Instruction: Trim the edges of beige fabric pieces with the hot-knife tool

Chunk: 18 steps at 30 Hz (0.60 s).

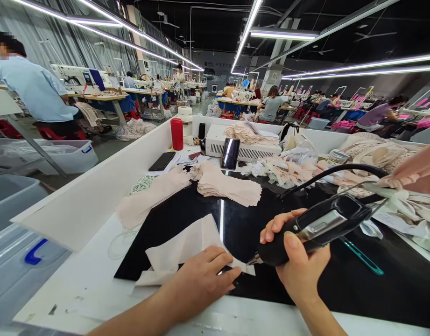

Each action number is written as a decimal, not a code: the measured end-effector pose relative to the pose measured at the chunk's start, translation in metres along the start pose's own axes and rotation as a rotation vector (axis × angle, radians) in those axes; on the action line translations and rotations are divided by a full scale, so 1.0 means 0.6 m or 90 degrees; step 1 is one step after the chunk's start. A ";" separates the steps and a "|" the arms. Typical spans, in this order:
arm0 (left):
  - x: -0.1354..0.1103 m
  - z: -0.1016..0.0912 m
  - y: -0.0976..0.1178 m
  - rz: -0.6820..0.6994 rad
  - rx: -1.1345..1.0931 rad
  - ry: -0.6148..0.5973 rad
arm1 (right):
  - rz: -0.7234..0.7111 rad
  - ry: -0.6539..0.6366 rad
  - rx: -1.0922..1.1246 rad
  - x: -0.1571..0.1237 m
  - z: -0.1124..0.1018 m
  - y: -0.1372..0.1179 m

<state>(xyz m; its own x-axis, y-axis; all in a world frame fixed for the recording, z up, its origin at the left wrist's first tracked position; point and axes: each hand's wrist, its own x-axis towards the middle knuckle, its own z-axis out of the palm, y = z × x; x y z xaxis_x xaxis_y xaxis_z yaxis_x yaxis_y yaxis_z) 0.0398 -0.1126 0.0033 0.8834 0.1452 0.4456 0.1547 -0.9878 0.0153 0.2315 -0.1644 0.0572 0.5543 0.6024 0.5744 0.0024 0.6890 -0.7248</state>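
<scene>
My right hand (302, 266) is wrapped around a black corded hand tool (323, 224) with a silver panel on its side. Its narrow metal tip (256, 259) points left and meets the end of a pale beige fabric piece (190, 242). Over that same fabric lies my left hand (207, 270), fingers stretched out and pressing near the narrow end, close to the tip. Part of the fabric is folded and covered by this hand. Both hands are above a shiny black board (267, 294). Farther back sits a stack of similar beige fabric pieces (229, 184).
At the back stand a white vented box (215, 148), a phone (230, 154), and a red cup (177, 134). Fabric scraps (288, 168) and a heap of cloth (379, 149) crowd the right. Teal tweezers (363, 256) lie beside the tool, whose black cable (327, 171) arches behind it. Low white walls edge the table.
</scene>
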 end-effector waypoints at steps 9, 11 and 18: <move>-0.001 -0.002 -0.001 -0.001 -0.017 -0.013 | -0.001 -0.006 0.006 -0.002 0.000 0.003; -0.001 -0.002 -0.001 -0.003 -0.020 -0.015 | 0.000 -0.010 0.005 -0.002 -0.001 0.004; -0.001 -0.001 0.001 -0.012 -0.022 -0.008 | 0.010 -0.012 0.005 0.000 0.002 0.001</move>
<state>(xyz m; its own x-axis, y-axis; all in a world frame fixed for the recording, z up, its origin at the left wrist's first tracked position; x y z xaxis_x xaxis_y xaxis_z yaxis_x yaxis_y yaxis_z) 0.0391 -0.1132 0.0038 0.8858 0.1645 0.4340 0.1562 -0.9862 0.0551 0.2307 -0.1636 0.0574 0.5381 0.6205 0.5705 -0.0127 0.6828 -0.7305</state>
